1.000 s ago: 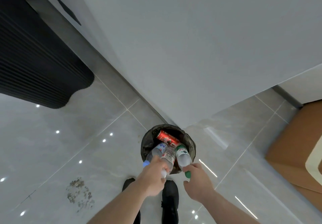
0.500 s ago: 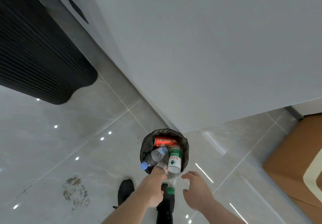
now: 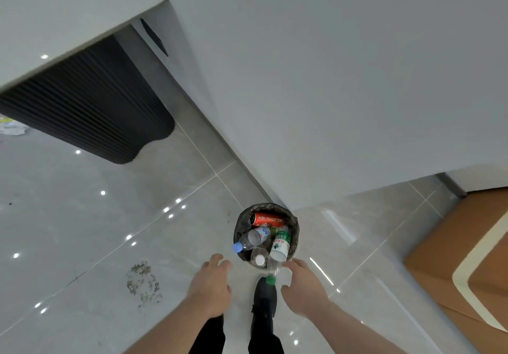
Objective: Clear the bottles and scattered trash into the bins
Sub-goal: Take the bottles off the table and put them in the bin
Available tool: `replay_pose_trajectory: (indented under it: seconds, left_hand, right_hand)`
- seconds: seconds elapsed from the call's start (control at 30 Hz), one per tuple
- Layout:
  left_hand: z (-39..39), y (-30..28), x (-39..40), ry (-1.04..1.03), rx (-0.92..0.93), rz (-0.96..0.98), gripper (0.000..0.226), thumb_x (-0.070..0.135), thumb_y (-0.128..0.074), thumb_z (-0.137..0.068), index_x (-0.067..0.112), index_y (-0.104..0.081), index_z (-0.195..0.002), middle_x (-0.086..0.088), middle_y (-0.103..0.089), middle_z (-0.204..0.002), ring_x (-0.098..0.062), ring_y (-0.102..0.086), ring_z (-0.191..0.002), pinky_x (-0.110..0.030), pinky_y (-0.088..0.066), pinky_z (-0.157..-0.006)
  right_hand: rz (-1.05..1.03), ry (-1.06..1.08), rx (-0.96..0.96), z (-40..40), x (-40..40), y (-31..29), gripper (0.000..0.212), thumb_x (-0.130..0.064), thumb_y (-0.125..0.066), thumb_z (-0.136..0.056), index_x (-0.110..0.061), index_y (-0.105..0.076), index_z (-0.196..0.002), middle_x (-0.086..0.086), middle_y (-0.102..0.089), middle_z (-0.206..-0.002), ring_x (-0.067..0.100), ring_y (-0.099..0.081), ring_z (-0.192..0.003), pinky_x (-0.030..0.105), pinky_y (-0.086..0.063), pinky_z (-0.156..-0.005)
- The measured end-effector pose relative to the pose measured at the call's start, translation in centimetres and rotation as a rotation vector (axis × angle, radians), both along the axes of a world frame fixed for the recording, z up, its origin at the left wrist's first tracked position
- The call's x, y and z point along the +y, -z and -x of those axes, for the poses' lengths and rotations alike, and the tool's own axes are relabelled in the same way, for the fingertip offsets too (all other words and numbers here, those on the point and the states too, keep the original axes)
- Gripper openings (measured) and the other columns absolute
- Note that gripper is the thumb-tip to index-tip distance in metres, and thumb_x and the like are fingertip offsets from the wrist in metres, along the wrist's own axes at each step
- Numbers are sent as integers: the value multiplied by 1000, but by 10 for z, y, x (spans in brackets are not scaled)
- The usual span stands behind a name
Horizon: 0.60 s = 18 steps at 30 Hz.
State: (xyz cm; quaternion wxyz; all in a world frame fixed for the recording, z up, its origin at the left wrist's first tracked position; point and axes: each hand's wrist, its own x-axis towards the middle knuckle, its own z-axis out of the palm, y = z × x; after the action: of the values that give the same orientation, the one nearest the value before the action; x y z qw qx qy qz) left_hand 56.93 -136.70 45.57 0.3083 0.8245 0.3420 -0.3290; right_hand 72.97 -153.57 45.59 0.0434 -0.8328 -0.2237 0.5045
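A small round bin [image 3: 238,225] lined with a dark bag stands on the floor by the wall. In it lie a red can [image 3: 268,219], a clear bottle with a blue cap [image 3: 251,240], a bottle with a white cap [image 3: 259,258] and a green-labelled bottle [image 3: 280,246] whose green cap sticks out over the near rim. My left hand [image 3: 213,285] hovers just left of the bin, fingers relaxed and empty. My right hand [image 3: 301,285] hovers just right of the green cap, fingers spread, holding nothing.
A dirty patch [image 3: 143,282] marks the glossy tile floor to the left. A dark ribbed counter base [image 3: 90,111] stands at the far left with crumpled trash [image 3: 12,128] beside it. A brown cardboard box [image 3: 461,257] sits at the right. My black shoe [image 3: 264,304] is below the bin.
Both hands let go of the bottles, which now lie in the bin, and drew back and apart. The view has pulled back from the bin.
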Motion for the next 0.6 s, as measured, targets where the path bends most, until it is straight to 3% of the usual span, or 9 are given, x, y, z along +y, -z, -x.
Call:
replay_pose_trajectory:
  seconds: [0.13, 0.27, 0.4, 0.6]
  left_hand:
    - [19, -91, 12, -14, -43, -88, 55, 21, -50, -95, 25, -40, -149, 1, -19, -163, -21, -29, -144, -34, -31, -117]
    - [43, -170, 15, 8, -19, -168, 62, 23, -46, -97, 26, -28, -157, -4, -2, -169, -27, -4, -155, -42, -8, -126]
    - [77, -224, 27, 26, 46, -249, 69, 31, -43, -99, 24, -14, -161, -7, 15, -168, -31, 14, -154, -49, 3, -126]
    - [145, -273, 72, -23, 86, -351, 74, 40, -41, -99, 23, -6, -162, -8, 21, -166, -33, 17, -153, -51, 5, -124]
  right_hand:
    - [-15, -122, -28, 6, 13, -81, 63, -20, -54, -90, -23, -38, -151, 3, -26, -162, 28, -31, -146, 36, -33, -116]
    - [-23, -302, -91, 18, 29, -151, 68, -23, -56, -90, -21, -32, -154, 6, -11, -167, 31, -10, -153, 43, -28, -120]
    - [-7, -484, -188, 35, 48, -203, 75, -24, -56, -90, -22, -22, -157, 8, -5, -167, 36, -4, -153, 50, -22, -122]
    - [-19, -614, -329, 68, 91, -252, 72, -30, -56, -90, -19, -26, -155, 8, -3, -166, 38, -3, -153, 56, -16, -121]
